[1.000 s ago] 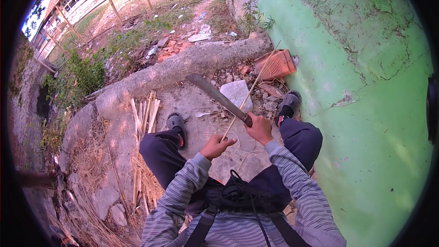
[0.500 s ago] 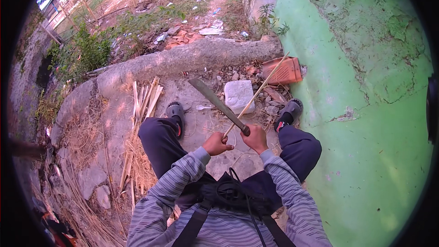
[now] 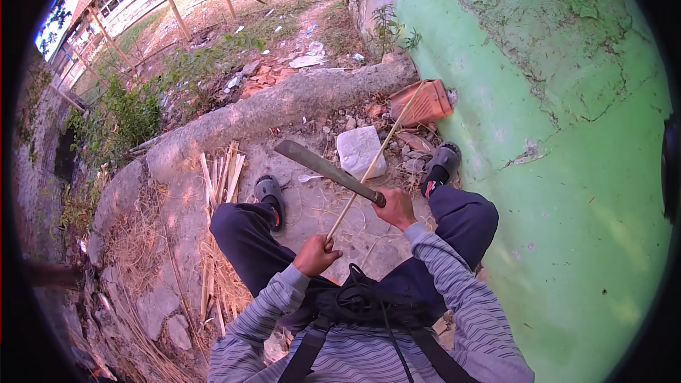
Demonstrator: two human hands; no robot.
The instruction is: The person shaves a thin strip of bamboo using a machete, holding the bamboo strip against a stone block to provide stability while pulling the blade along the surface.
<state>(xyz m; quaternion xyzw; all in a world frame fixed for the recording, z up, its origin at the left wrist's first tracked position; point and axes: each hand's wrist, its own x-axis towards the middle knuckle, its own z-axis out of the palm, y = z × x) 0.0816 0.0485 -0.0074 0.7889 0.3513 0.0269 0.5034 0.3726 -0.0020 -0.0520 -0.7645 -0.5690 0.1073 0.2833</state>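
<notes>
My left hand [image 3: 317, 255] is closed around the near end of a thin pale stick [image 3: 391, 133], which looks like split bamboo. The stick slants away to the upper right, its far end over a terracotta block. In my right hand [image 3: 397, 209] is the dark handle of a machete [image 3: 318, 164], its long blade pointing to the upper left. Blade and stick cross close to the handle; whether they touch I cannot tell. Both hands are in front of my body, between my bent knees.
A white block [image 3: 360, 150] lies between my feet, the terracotta block [image 3: 421, 104] beyond it. Left of my leg is a pile of split strips [image 3: 224, 179] and shavings. A green wall [image 3: 567, 241] stands close on the right; a low stone kerb [image 3: 284, 103] curves ahead.
My left hand has drawn back toward my body with the stick's near end, away from my right hand. The machete has shifted slightly and lies flatter. The whole view has turned a little.
</notes>
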